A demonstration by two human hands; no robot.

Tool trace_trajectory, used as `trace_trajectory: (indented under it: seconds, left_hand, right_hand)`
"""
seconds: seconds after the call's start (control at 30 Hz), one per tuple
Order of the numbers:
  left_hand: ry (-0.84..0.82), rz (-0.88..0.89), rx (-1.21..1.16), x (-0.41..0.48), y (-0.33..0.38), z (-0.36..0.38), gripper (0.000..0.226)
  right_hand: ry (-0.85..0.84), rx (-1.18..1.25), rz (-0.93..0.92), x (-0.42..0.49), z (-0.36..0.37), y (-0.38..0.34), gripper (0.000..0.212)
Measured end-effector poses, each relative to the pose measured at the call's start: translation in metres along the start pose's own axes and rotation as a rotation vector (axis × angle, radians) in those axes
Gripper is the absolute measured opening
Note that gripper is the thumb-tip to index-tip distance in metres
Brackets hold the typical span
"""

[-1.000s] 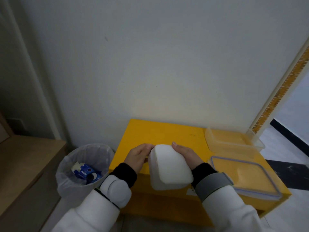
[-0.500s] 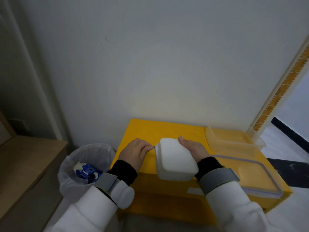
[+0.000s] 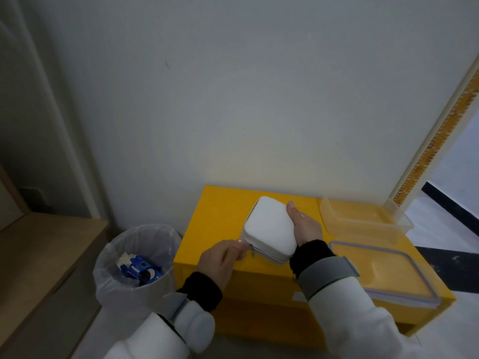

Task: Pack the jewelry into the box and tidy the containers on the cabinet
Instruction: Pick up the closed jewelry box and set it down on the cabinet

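A white zippered jewelry box (image 3: 268, 228) is held tilted just above the yellow cabinet (image 3: 220, 211). My right hand (image 3: 304, 224) grips its right side. My left hand (image 3: 220, 259) pinches the zipper pull at the box's lower left corner. The zipper line runs along the front edge. No jewelry is visible. A clear plastic container (image 3: 363, 217) sits at the cabinet's back right, and its clear lid with a blue seal (image 3: 388, 270) lies flat in front of it.
A bin lined with a white bag (image 3: 137, 260) stands left of the cabinet and holds a blue snack wrapper. A wooden surface (image 3: 39, 252) lies at far left. The white wall is directly behind the cabinet. A doorway frame rises at right.
The box has moved away from me toward the wall and turned. My left hand has slid down from its far left side to the near left corner, pinching the zipper pull.
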State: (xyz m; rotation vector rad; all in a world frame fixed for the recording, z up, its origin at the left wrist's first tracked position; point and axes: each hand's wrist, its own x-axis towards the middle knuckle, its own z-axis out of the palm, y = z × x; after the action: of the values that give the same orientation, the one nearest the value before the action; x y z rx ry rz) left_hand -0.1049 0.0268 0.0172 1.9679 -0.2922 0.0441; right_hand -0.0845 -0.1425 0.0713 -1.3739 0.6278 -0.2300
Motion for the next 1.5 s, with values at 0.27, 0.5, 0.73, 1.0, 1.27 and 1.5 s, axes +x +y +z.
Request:
trace_trajectory:
  seconds: [0.27,0.5,0.73,1.0,1.27,1.5]
  left_hand:
    - [-0.117,-0.434,-0.575,0.02,0.023,-0.003,0.04]
    - [0.062,-0.41,-0.596,0.026,0.02,0.008,0.052]
    - [0.302,-0.423,-0.536,0.035,0.002,0.011,0.06]
    - [0.327,-0.387,-0.534,0.034,0.006,0.02,0.062]
    - [0.317,-0.376,-0.579,0.028,0.008,0.015,0.062]
    - [0.246,-0.343,-0.681,0.021,0.014,0.005,0.064]
  right_hand:
    - [-0.147,-0.08,-0.147,-0.011,0.018,0.003,0.017]
    - [-0.068,-0.011,0.05,-0.01,0.016,0.022,0.039]
    - [-0.491,-0.396,0.188,-0.039,0.029,0.059,0.021]
    - [-0.47,-0.365,-0.001,-0.05,0.045,0.065,0.045]
    - [-0.479,-0.617,-0.213,-0.042,0.026,0.06,0.044]
    - [-0.297,-0.938,-0.361,-0.017,-0.006,0.045,0.036]
